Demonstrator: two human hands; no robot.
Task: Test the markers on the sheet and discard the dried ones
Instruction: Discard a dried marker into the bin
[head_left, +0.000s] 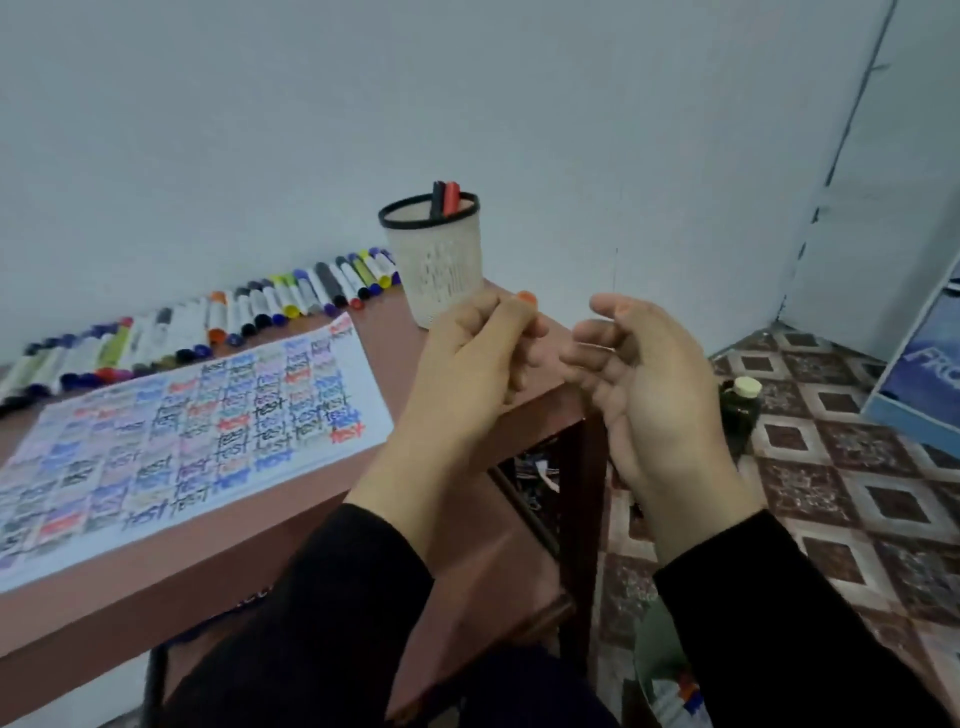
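My left hand (475, 358) is curled round a marker over the table's right end; only its orange cap (526, 296) shows above the fingers. My right hand (644, 384) hangs beside it over the table's edge, fingers loosely bent, holding nothing. The white sheet (358, 384), covered in rows of the word "test" in many colours, lies on the brown table (260, 551) to the left. Several markers (218, 317) lie in a row along the wall behind the sheet. A white mesh cup (441, 260) with a black and a red marker in it stands just behind my left hand.
The table ends at the right, where patterned floor tiles (831, 467) begin. A dark bottle with a pale cap (740, 405) stands on the floor by the table leg. A blue box (919, 384) leans at the far right. Clutter lies under the table.
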